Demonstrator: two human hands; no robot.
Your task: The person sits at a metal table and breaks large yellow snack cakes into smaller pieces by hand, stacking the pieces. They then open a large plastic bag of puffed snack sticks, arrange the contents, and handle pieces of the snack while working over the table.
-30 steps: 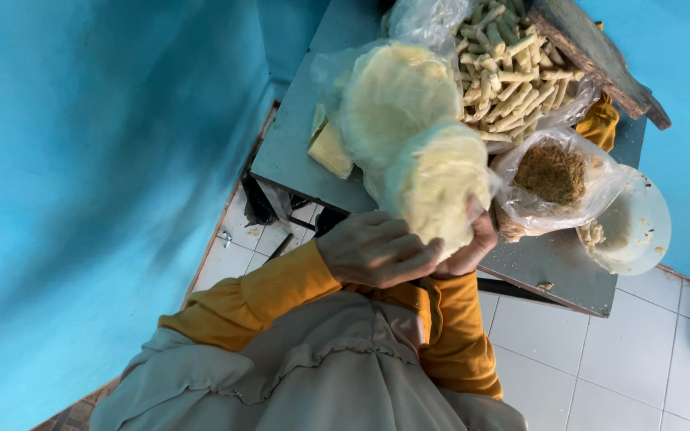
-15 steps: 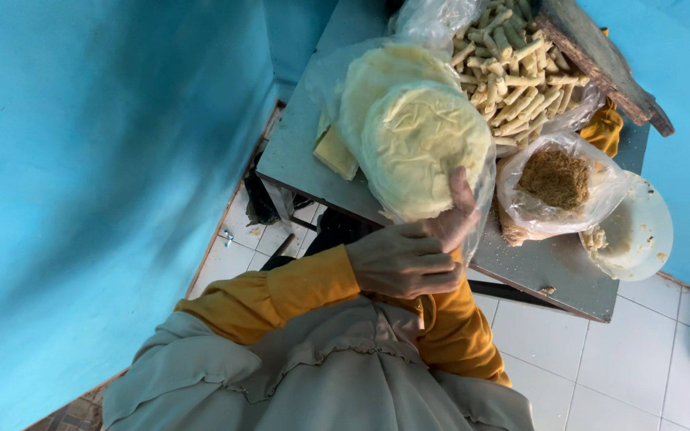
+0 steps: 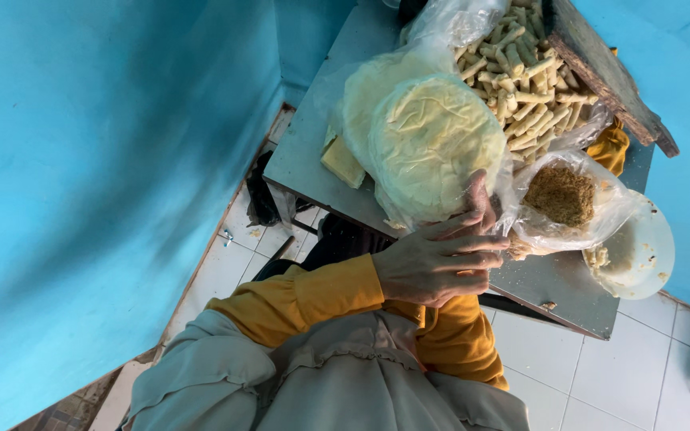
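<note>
Your left hand (image 3: 439,262) lies on top, fingers loosely curled, fingertips touching lower edge of round pale wrapper sheet (image 3: 434,144). Your right hand mostly hidden under left; only thumb (image 3: 479,201) shows, pressed on sheet; whether it grips, cannot tell. Sheet rests on stack of wrappers (image 3: 365,96) in clear plastic, on grey bench (image 3: 301,156). Just beside hands: plastic bag with brown filling (image 3: 562,195), white plate (image 3: 640,255). Rolled sticks pile (image 3: 525,80) cut off at top. Wooden board (image 3: 608,76) partly out of frame.
</note>
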